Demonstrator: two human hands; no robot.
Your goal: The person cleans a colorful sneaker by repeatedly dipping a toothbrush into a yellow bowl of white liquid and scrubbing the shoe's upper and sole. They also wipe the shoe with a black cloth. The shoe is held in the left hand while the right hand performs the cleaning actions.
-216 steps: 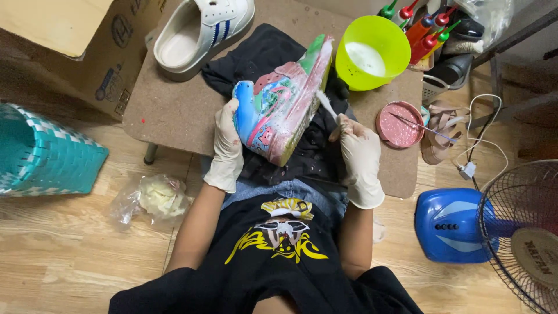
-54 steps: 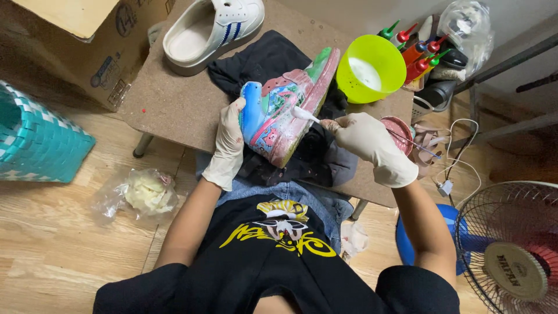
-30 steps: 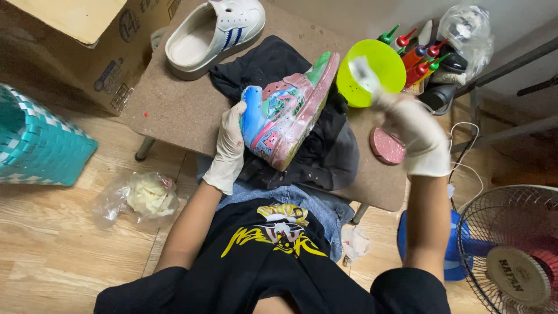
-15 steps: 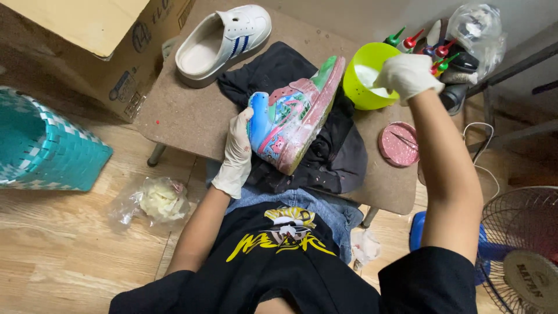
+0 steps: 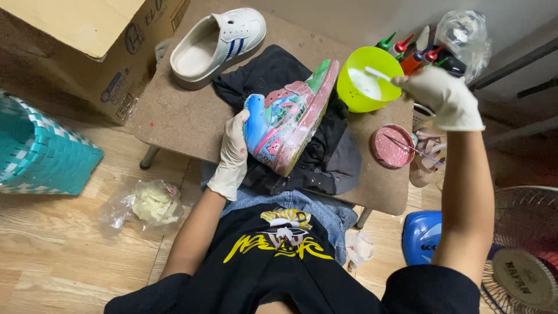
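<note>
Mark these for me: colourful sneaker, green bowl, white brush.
colourful sneaker [image 5: 285, 119], head view, on its painted side panel.
green bowl [image 5: 356, 67], head view, on its inner left wall.
white brush [image 5: 378, 73], head view, on its shaft over the bowl.

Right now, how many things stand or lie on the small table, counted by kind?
Shoes: 2, colourful sneaker in the left hand, white shoe
Bowls: 1, green bowl under the right hand
Pink dishes: 1, pink dish
Dark cloths: 1, dark cloth
Total: 5

Colourful sneaker [image 5: 288, 119] tilted on black cloth [image 5: 325, 157]
</note>
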